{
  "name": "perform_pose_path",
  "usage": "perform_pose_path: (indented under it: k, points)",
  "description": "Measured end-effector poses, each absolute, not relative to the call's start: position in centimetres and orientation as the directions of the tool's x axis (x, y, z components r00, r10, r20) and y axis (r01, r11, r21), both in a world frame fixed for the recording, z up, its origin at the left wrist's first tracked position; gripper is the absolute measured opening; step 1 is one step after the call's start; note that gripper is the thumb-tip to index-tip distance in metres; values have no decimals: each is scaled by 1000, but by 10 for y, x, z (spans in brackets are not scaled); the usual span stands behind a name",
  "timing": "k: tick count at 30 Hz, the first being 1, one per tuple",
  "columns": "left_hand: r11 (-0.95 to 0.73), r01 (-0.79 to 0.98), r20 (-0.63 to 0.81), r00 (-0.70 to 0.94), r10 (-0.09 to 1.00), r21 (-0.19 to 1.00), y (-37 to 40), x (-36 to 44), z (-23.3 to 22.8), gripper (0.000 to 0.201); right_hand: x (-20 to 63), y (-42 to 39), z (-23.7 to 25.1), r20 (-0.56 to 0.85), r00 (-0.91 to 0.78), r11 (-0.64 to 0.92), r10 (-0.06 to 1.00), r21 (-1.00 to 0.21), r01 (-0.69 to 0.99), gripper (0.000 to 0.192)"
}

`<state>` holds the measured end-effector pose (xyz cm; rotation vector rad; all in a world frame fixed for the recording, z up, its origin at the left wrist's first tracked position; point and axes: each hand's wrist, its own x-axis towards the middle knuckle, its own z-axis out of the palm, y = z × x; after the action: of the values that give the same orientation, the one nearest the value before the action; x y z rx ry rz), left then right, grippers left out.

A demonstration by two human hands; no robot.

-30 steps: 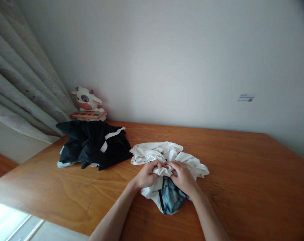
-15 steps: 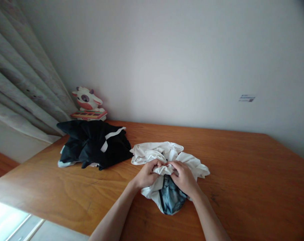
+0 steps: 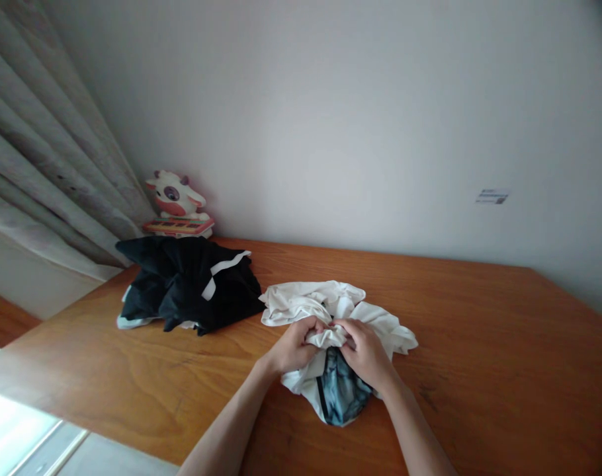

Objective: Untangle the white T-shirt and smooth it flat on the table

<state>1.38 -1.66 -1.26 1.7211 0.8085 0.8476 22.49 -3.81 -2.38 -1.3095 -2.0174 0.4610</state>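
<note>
Both our hands are clenched on the same bunched fold of a white shirt: our left hand pinches the cloth from the left and our right hand from the right, fingertips nearly meeting over the gathered ridge. We keep the shirt crumpled in a heap near the middle of the wooden tabletop, resting on the wood, with a blue-grey printed patch showing at its near edge between our wrists. Just beside it to the left lies a black garment with a white stripe, close to the white heap; we cannot tell if they touch. Behind that, against the wall, stands a cow toy, next to a grey curtain.
</note>
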Motion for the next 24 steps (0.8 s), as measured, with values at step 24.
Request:
perform_pose_path:
  k: [24]
  points:
    - [-252, 48, 211, 405, 889, 967, -18, 16, -4, 21, 224, -35, -30, 532, -102, 460, 841, -602, 653, 20]
